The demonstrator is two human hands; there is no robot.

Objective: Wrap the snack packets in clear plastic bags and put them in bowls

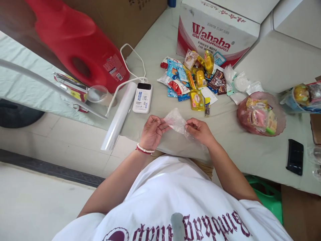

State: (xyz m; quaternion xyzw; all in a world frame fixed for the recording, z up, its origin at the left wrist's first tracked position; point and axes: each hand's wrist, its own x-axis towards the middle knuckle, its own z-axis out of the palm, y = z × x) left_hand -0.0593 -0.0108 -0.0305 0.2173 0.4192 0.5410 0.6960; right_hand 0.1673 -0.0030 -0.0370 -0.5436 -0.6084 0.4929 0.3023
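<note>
Between both hands, over the front edge of the table, stretches a crinkled clear plastic bag (176,121). My left hand (152,131), with a white bead bracelet at the wrist, pinches its left side. The fingers of my right hand (199,130) are closed on its right side. Just beyond the bag lies a pile of wrapped snacks (185,78) in blue, yellow, red and brown packets. A yellow snack packet (197,100) and a small dark tube-like packet (207,107) are the nearest of them.
A white power bank (142,98) with a cable and a clear film roll (119,117) lie left. Behind stand a red jug (100,50) and a Wahaha carton (213,36). Rightward are crumpled plastic bags (242,82), a pink bowl (240,115) of snacks and a black phone (295,157).
</note>
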